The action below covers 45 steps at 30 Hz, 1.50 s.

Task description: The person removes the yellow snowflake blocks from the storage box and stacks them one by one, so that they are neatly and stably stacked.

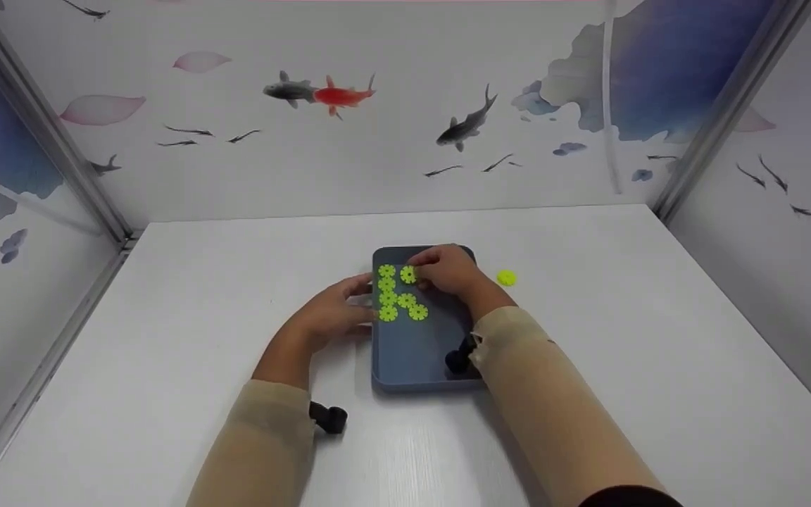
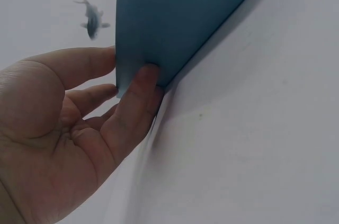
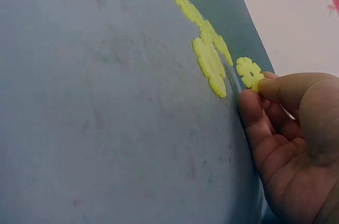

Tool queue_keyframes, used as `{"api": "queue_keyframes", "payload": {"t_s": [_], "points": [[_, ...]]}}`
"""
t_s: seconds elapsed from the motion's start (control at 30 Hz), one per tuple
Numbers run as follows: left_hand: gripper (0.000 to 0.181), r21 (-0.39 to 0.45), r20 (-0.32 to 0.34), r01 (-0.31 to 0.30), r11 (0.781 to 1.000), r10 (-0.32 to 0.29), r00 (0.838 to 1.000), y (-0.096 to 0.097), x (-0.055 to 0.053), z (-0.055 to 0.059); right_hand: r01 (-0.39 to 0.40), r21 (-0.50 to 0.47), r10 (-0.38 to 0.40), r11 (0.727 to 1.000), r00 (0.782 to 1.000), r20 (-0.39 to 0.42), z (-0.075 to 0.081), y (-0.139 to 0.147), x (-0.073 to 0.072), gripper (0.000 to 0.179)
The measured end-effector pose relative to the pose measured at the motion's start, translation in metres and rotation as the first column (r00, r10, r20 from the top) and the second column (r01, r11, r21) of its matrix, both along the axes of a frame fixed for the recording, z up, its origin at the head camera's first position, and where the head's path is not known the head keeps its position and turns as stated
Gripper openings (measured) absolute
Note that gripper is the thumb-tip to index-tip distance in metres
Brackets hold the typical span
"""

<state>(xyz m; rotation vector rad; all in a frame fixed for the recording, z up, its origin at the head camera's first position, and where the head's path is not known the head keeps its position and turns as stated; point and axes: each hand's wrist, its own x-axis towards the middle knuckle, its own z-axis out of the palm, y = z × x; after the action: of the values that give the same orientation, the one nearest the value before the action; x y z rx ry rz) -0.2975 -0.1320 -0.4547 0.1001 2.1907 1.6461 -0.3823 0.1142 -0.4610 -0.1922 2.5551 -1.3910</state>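
Observation:
A blue-grey tray (image 1: 419, 352) lies on the table, holding several yellow-green notched snowflake discs (image 1: 387, 298). They touch one another in an upright column along the tray's left side, with a short branch slanting down to the right. Thumb and index finger of my right hand (image 1: 449, 269) pinch another snowflake disc (image 3: 248, 71) over the tray's far part, right of the column's top. My left hand (image 1: 335, 308) is at the tray's left side, its fairly straight fingers (image 2: 139, 89) and thumb touching the outer wall.
One loose yellow disc (image 1: 507, 277) lies on the white table (image 1: 610, 338) to the right of the tray. Printed panels (image 1: 391, 162) with fish and petals stand behind the table and at both sides. Black wrist cameras (image 1: 331, 420) jut out from the sleeves.

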Motion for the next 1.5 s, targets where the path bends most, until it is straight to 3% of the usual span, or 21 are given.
{"api": "queue_keyframes", "payload": {"t_s": [0.3, 0.5, 0.73, 0.83, 1.07, 1.3, 1.5], "points": [[0.082, -0.011, -0.009, 0.000, 1.000, 0.000, 1.000, -0.001, 0.000, 0.000, 0.070, -0.121, -0.070, 0.990, 0.998, 0.008, 0.005, -0.006, -0.002, 0.021], [0.083, -0.011, 0.002, -0.004, 1.000, 0.004, 1.000, 0.001, 0.001, 0.001, 0.121, -0.181, -0.130, 0.976, 0.991, -0.038, 0.022, -0.005, 0.002, 0.024], [0.084, -0.017, 0.006, -0.016, 1.000, 0.017, 1.000, 0.004, 0.001, 0.002, 0.249, -0.416, -0.217, 0.875, 0.968, 0.123, 0.057, 0.016, 0.010, 0.026], [0.082, -0.011, -0.001, -0.027, 1.000, 0.027, 1.000, 0.004, 0.002, 0.001, 0.246, -0.451, -0.206, 0.858, 0.969, 0.137, 0.063, 0.026, 0.015, 0.027], [0.082, 0.000, -0.003, -0.034, 0.999, 0.034, 0.999, 0.004, 0.003, 0.002, 0.242, -0.440, -0.210, 0.865, 0.970, 0.121, 0.057, 0.048, 0.022, 0.028], [0.082, -0.005, -0.001, -0.033, 0.999, 0.033, 0.999, 0.003, 0.002, 0.000, 0.290, -0.512, -0.251, 0.808, 0.957, 0.146, 0.048, 0.074, 0.028, 0.031], [0.082, 0.005, -0.001, -0.028, 1.000, 0.028, 1.000, 0.002, 0.001, 0.000, 0.349, -0.502, -0.295, 0.791, 0.937, 0.187, 0.045, 0.093, 0.032, 0.033]]}}
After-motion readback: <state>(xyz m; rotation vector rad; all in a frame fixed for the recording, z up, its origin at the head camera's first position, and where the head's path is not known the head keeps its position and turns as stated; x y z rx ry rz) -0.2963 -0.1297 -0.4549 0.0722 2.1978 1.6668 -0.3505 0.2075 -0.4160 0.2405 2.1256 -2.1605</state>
